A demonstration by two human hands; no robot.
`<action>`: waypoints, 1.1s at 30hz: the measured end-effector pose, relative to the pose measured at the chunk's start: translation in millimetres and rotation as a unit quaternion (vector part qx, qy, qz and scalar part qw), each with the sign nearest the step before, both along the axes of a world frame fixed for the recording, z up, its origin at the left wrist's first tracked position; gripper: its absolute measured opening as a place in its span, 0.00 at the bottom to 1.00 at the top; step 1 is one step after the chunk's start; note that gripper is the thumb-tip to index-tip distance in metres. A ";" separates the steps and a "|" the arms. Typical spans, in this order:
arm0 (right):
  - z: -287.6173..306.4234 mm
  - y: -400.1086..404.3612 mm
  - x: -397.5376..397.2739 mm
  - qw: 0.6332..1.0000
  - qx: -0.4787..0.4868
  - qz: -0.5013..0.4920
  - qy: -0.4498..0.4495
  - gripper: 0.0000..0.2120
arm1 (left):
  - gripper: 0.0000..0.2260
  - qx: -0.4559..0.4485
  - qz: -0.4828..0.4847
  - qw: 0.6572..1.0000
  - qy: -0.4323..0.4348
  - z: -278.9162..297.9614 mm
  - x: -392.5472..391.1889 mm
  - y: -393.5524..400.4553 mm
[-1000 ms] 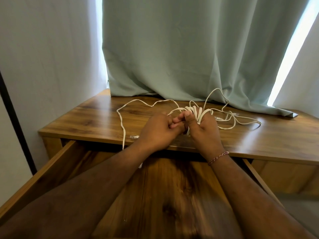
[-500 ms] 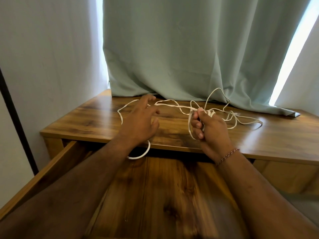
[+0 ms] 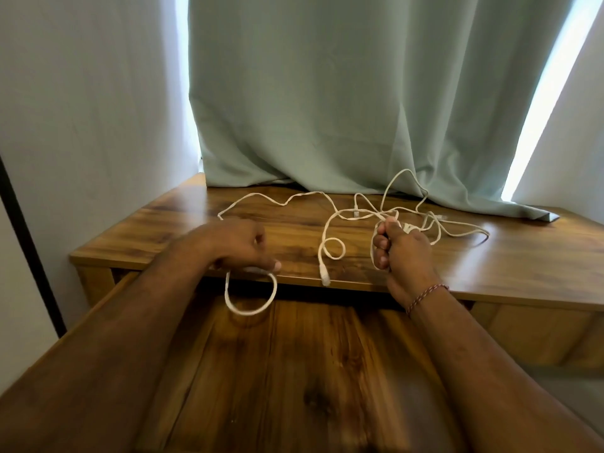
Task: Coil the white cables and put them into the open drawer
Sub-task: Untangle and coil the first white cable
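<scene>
Both hands grip white cable [image 3: 333,253] — left hand [image 3: 235,245] blurred, right hand [image 3: 403,248] hiding coils.

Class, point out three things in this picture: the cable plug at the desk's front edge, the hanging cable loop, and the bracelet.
Plug [image 3: 325,278], head view, on its white end at the desk edge.
Loop [image 3: 245,310], head view, on its lowest curve over the drawer.
Bracelet [image 3: 425,292], head view, on the band across the right wrist.

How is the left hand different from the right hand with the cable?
The left hand sits at the desk's front edge, with one cable loop hanging from it over the open drawer. The right hand is farther back over the desk, fingers curled around a bunch of cable, and wears a bracelet. Both hold white cable.
</scene>
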State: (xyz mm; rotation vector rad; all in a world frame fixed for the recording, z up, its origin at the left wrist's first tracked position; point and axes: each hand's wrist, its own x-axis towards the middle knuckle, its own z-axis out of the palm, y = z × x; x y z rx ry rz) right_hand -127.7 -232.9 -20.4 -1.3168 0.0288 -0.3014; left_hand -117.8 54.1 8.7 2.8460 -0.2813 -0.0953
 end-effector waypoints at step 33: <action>-4.5 23.0 -16.1 0.998 -0.067 0.005 0.002 0.15 | 0.13 -0.577 0.143 0.800 0.087 -4.6 -10.3 15.1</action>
